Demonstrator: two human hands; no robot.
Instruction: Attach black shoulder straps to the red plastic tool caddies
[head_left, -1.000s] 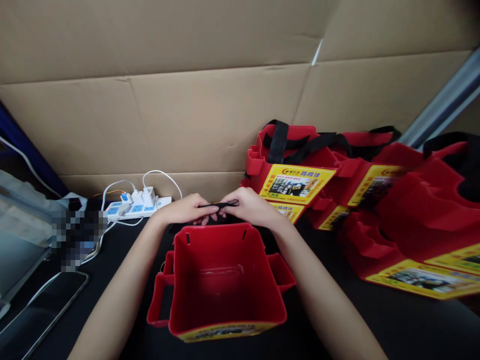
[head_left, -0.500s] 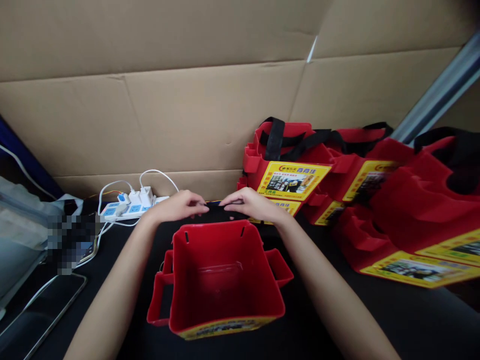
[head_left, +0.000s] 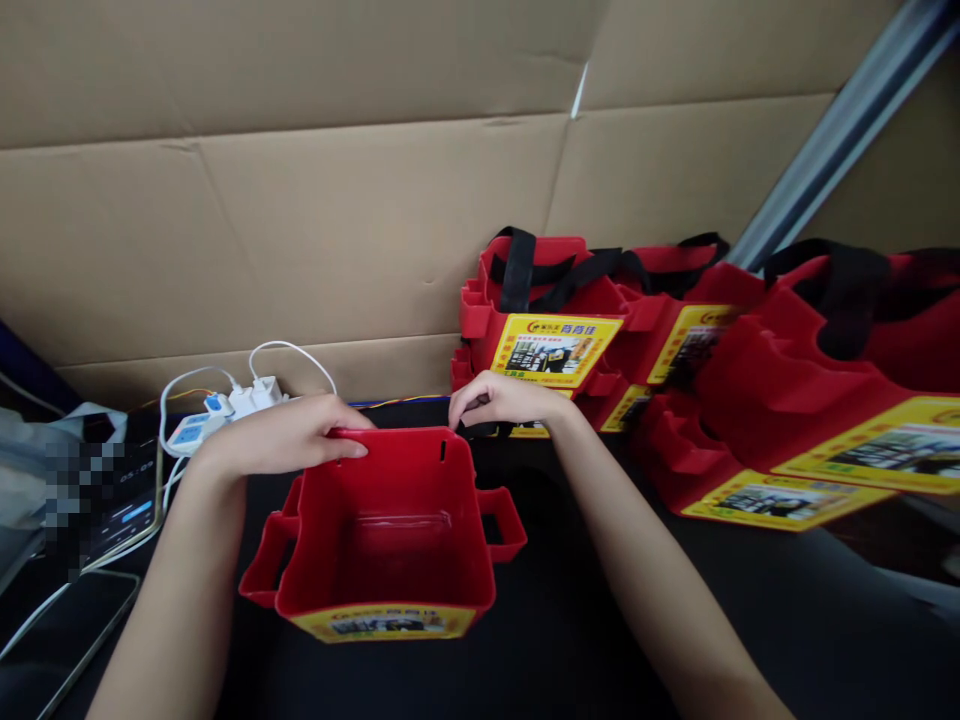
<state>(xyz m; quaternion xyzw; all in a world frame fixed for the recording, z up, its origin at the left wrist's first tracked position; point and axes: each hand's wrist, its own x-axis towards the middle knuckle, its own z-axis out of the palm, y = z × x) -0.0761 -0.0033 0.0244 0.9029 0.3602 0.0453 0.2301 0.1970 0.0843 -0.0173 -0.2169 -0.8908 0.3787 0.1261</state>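
Note:
A red plastic tool box [head_left: 390,560] with side loops, a yellow picture label on its front and a slot in its back wall stands tilted in front of me. My left hand [head_left: 307,435] grips the back rim at the left, thumb inside and fingers behind the wall. By the back right corner, close to the slot, my right hand [head_left: 499,400] is closed with its fingertips pinched together. What lies in that pinch, if anything, is hidden; a dark band [head_left: 420,414] runs behind the rim beside it.
Several red boxes with black straps [head_left: 555,290] are stacked at the right, some close behind my right hand. At the left lie a power strip [head_left: 191,432] with plugs and white cables, and phones [head_left: 71,640]. A cardboard wall [head_left: 337,230] closes off the back.
My left hand has come down from behind the box onto its back rim. The box sits further left in view and is turned slightly. My right hand stays by the back right corner.

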